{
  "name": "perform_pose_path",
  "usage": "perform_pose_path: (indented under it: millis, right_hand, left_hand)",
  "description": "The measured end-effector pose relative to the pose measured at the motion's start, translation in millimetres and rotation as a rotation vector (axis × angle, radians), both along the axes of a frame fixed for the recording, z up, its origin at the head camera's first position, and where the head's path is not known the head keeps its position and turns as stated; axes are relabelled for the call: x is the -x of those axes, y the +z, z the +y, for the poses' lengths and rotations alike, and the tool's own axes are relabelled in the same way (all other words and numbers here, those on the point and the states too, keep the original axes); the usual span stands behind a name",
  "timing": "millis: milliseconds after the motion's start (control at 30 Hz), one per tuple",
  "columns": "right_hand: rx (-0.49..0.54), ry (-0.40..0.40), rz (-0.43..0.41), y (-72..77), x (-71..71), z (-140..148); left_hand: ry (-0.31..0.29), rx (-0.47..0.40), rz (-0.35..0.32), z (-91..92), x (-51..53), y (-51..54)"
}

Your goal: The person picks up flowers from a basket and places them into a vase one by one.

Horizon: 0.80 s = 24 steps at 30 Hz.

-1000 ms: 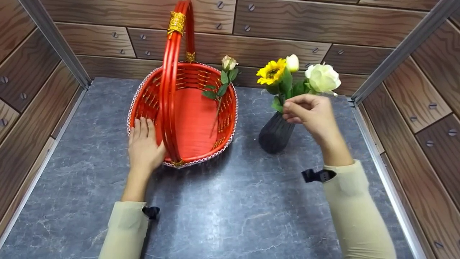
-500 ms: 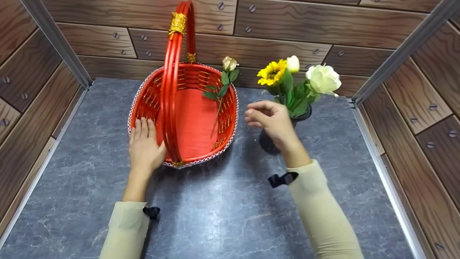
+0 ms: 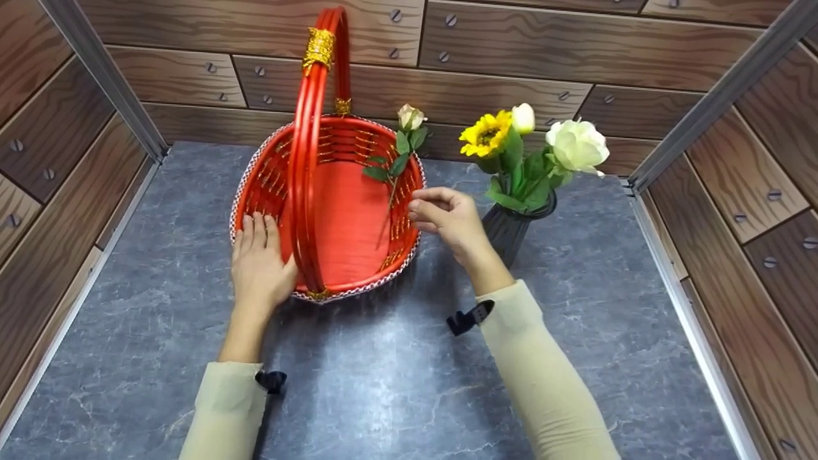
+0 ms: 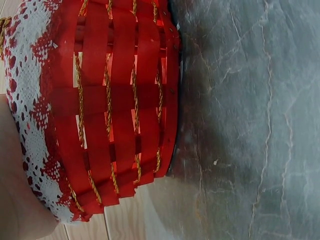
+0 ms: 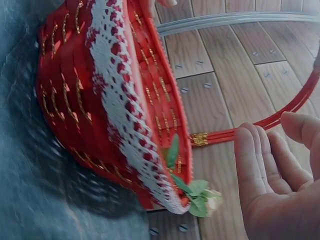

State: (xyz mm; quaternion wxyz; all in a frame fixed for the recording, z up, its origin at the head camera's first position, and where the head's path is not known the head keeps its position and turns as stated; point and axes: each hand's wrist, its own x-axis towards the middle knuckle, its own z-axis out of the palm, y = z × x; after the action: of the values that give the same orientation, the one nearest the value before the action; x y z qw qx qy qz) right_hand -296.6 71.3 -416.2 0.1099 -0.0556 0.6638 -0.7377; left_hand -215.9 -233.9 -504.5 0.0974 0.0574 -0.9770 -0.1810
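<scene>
A red woven basket (image 3: 358,291) with a lace-trimmed rim and a tall handle stands on the grey surface. My left hand (image 3: 262,271) rests over its near left rim, fingers lying fairly straight against the inner side. Only part of that hand (image 4: 20,180) shows in the left wrist view. A pale pink rose (image 3: 411,117) leans inside the basket's right side, its bloom above the rim. My right hand (image 3: 450,223) hovers by the right rim with loosely bent fingers and nothing in them. In the right wrist view, the thumb of this hand (image 5: 285,185) stands apart from the fingers.
Right of the basket, a dark ribbed vase (image 3: 508,233) holds a sunflower (image 3: 486,133), a white tulip (image 3: 523,119) and a large pale green-white bloom (image 3: 577,145). Wood-patterned panels (image 3: 505,57) enclose the surface at the back and sides.
My right hand has moved left from beside the vase's flowers to the basket's right rim, carrying nothing visible. My left hand stays on the basket. The flowers have hardly moved.
</scene>
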Motion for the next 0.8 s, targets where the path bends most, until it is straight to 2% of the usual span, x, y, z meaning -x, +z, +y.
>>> perform_pose_path:
  millis: [200, 367, 800]
  right_hand:
    - [0.048, -0.016, -0.058, -12.7, 6.7, -12]
    - [0.062, -0.021, -0.093, -19.4, 9.8, -19]
    - [-0.009, -0.027, -0.196, -35.2, 12.4, -29]
  left_hand:
    - [-0.004, 0.005, -0.014, -0.2, 0.2, 0.3]
    - [-0.003, 0.006, 0.002, -0.6, 0.0, -0.4]
    - [-0.007, 0.003, 0.001, -0.8, 1.0, -0.9]
